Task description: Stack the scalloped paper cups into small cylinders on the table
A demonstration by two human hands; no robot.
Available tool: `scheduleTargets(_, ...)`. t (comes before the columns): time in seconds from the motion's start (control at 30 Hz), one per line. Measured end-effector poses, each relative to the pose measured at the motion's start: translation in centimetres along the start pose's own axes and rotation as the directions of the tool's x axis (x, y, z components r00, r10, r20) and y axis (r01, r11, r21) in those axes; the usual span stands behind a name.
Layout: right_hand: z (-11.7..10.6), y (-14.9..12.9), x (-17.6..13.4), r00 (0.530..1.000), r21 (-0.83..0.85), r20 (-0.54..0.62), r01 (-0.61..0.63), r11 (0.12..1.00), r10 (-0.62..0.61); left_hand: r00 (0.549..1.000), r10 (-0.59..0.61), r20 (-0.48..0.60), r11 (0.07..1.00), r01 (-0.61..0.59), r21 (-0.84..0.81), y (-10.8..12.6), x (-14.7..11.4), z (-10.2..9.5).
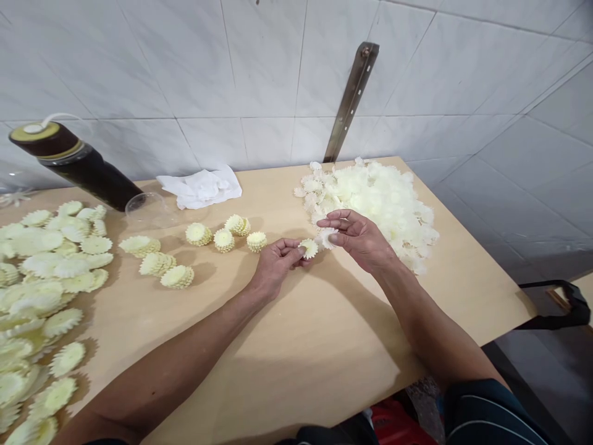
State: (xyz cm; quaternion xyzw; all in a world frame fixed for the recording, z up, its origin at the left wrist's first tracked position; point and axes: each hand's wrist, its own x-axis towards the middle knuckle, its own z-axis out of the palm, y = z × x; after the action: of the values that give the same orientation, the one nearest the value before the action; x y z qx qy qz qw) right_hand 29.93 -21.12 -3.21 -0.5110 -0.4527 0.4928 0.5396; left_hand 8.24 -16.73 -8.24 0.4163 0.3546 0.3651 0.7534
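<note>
Near the middle of the table, my left hand (278, 266) pinches a small pale yellow flower-shaped piece (309, 248) with toothed edges. Just right of it, my right hand (356, 238) holds a thinner, whiter flower-shaped piece (328, 238) between thumb and forefinger, its other fingers loosely curled. The two pieces are very close; whether they touch I cannot tell. Behind my right hand spreads a heap of thin, translucent flower-shaped pieces (370, 191). Left of my left hand stand several short stacks of yellow flower-shaped pieces, the nearest stack (256, 241) close to my fingers.
A large pile of yellow flower-shaped pieces (41, 296) covers the table's left side. Behind it leans a dark bottle (92, 176) beside a clear plastic lid (151, 210) and a crumpled white tissue (201, 188). A metal bracket (351, 102) is fixed to the tiled wall (264, 62).
</note>
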Motion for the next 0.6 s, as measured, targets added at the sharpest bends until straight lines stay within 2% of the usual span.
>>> scheduleTargets(0.27,-0.1,0.5,-0.3,0.977,-0.282,-0.129,0.127,0.951,-0.168,1.000,0.012,-0.007,1.000,-0.012,0.020,-0.3,0.3,-0.2)
scheduleTargets(0.47,-1.5,0.7,-0.1,0.961,-0.546,-0.172,0.090,0.833,-0.216,1.000,0.011,-0.004,1.000,-0.011,0.019,-0.4,0.3,-0.4)
scheduleTargets(0.6,-1.8,0.2,-0.1,0.952,-0.538,-0.210,0.079,0.839,-0.225,1.000,0.000,-0.007,1.000,0.000,0.016,-0.2,0.3,-0.3)
